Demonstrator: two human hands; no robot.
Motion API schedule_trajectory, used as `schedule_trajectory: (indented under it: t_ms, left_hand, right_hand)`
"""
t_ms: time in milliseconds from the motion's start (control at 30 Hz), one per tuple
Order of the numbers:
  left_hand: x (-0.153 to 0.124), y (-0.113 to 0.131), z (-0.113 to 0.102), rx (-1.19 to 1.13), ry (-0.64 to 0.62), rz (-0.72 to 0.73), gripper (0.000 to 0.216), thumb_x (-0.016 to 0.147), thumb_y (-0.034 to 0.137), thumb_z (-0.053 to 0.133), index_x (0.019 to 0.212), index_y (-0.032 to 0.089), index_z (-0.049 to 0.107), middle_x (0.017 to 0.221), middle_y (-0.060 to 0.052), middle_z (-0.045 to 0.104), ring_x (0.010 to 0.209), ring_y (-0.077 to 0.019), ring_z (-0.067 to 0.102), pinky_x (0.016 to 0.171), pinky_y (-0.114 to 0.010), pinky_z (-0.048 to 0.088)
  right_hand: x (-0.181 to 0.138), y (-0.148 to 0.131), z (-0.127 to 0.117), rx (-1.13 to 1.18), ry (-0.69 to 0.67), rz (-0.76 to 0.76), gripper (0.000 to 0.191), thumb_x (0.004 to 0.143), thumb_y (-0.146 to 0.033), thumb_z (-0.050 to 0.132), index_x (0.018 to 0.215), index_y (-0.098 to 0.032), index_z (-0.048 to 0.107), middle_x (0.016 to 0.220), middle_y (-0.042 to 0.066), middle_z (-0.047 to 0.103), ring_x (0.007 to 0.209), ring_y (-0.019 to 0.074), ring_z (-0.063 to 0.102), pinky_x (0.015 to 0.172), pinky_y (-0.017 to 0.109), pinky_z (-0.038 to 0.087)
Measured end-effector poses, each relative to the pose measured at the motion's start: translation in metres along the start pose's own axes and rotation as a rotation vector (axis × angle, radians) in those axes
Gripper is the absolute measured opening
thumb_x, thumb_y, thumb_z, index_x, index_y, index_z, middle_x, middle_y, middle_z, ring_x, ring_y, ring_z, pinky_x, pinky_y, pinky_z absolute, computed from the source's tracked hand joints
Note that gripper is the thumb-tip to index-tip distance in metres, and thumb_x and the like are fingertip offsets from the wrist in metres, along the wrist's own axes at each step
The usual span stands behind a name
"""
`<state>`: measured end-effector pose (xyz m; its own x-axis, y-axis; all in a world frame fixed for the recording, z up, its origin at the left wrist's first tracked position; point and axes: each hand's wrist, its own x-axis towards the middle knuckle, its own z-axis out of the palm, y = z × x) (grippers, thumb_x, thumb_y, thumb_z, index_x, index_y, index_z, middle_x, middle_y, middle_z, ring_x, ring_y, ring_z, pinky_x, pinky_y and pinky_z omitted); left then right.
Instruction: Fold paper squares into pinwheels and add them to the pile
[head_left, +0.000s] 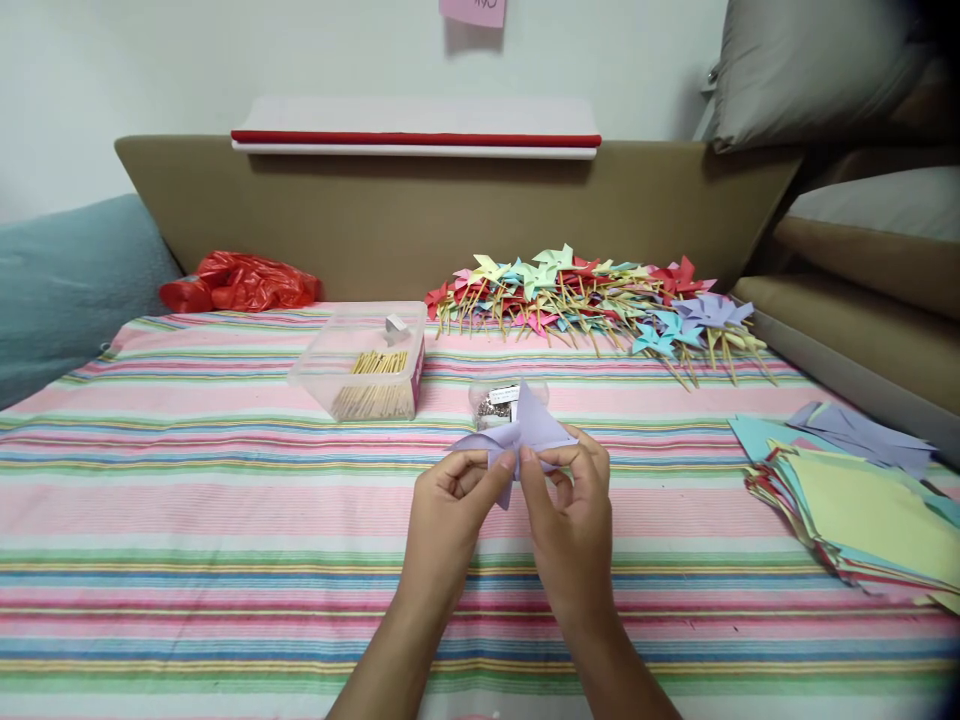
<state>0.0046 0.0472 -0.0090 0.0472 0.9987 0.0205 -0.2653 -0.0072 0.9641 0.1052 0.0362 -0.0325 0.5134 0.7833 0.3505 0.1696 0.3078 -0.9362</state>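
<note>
Both my hands meet over the middle of the striped cloth and pinch a folded lilac paper piece (525, 425). My left hand (450, 500) grips its left flap between thumb and fingers. My right hand (570, 510) pinches the centre and right flap. The paper's points stick up and out like pinwheel blades. Just behind it stands a small clear container (496, 402) of tiny shiny bits, partly hidden by the paper.
A clear plastic box (341, 365) of wooden sticks sits left of centre. A heap of finished coloured pinwheels (600, 295) lies at the back. Stacked coloured paper squares (862, 500) rest on the right. A red plastic bag (240, 282) lies at the back left.
</note>
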Motion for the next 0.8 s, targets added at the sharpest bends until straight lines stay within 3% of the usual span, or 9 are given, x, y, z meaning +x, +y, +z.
schedule_trajectory:
  t_ms: [167, 500, 633, 733, 800]
  left_hand:
    - [-0.002, 0.000, 0.000, 0.028, 0.024, -0.016, 0.023, 0.081, 0.034, 0.078, 0.070, 0.015, 0.068, 0.061, 0.002, 0.058, 0.062, -0.0104, 0.050, 0.062, -0.023, 0.041]
    - [0.004, -0.002, -0.005, -0.162, 0.048, -0.026, 0.019, 0.081, 0.031, 0.078, 0.077, 0.015, 0.070, 0.076, -0.001, 0.064, 0.073, -0.0123, 0.053, 0.071, -0.024, 0.044]
    - [0.004, 0.001, -0.007, -0.080, 0.035, 0.002, 0.020, 0.083, 0.033, 0.076, 0.074, 0.016, 0.068, 0.071, 0.000, 0.060, 0.070, -0.0120, 0.051, 0.068, -0.023, 0.042]
    - [0.003, 0.008, -0.009, 0.061, 0.020, 0.042, 0.025, 0.084, 0.035, 0.074, 0.069, 0.017, 0.065, 0.066, 0.002, 0.055, 0.066, -0.0121, 0.048, 0.063, -0.023, 0.039]
    - [0.003, 0.014, -0.012, 0.119, -0.016, 0.058, 0.027, 0.084, 0.036, 0.074, 0.068, 0.017, 0.064, 0.066, 0.001, 0.056, 0.066, -0.0129, 0.050, 0.062, -0.024, 0.039]
  right_hand:
    - [-0.001, 0.000, 0.001, 0.005, -0.002, -0.009, 0.017, 0.086, -0.037, 0.067, 0.082, -0.022, 0.060, 0.128, 0.010, 0.048, 0.124, 0.0278, 0.053, 0.099, 0.049, 0.048]
    - [-0.003, -0.006, -0.005, -0.035, -0.124, -0.053, 0.015, 0.088, -0.037, 0.065, 0.084, -0.023, 0.066, 0.126, 0.008, 0.048, 0.123, 0.0277, 0.054, 0.106, 0.051, 0.044]
    - [0.000, -0.003, -0.004, -0.046, -0.094, -0.100, 0.014, 0.084, -0.034, 0.070, 0.086, -0.023, 0.061, 0.126, 0.009, 0.051, 0.127, 0.0280, 0.050, 0.099, 0.048, 0.050]
    - [0.006, -0.005, -0.007, 0.095, -0.016, -0.039, 0.048, 0.074, -0.032, 0.081, 0.110, -0.027, 0.051, 0.132, 0.010, 0.051, 0.117, 0.0251, 0.057, 0.091, 0.043, 0.053]
    - [0.013, -0.010, -0.014, 0.197, -0.034, 0.117, 0.063, 0.070, -0.037, 0.084, 0.120, -0.028, 0.047, 0.127, 0.009, 0.056, 0.111, 0.0246, 0.060, 0.089, 0.041, 0.053]
